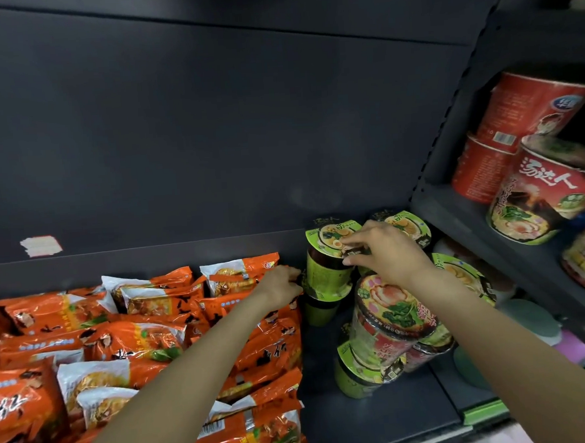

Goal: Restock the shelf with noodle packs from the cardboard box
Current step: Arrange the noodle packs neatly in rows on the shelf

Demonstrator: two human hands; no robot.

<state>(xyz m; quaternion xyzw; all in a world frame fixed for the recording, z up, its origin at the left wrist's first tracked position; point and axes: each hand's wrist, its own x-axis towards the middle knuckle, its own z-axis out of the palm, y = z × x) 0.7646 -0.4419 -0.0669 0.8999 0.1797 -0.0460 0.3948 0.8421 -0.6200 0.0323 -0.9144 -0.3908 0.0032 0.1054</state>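
Several orange noodle packs (147,336) lie in rows on the left of the dark shelf (375,418). To their right stand stacked green noodle cups. My right hand (383,251) pinches the lid rim of the top green cup (327,257) at the back. My left hand (283,287) reaches over the packs and touches the side of that cup stack near its lower cup (318,308); its fingertips are hidden. A tilted cup with a pink and green lid (392,311) leans under my right wrist. The cardboard box is out of view.
More green cups (362,371) stand at the shelf front. A neighbouring shelf bay on the right holds large red noodle bowls (531,111) and a red and green bowl (553,191). A dark back panel (211,140) rises behind the shelf.
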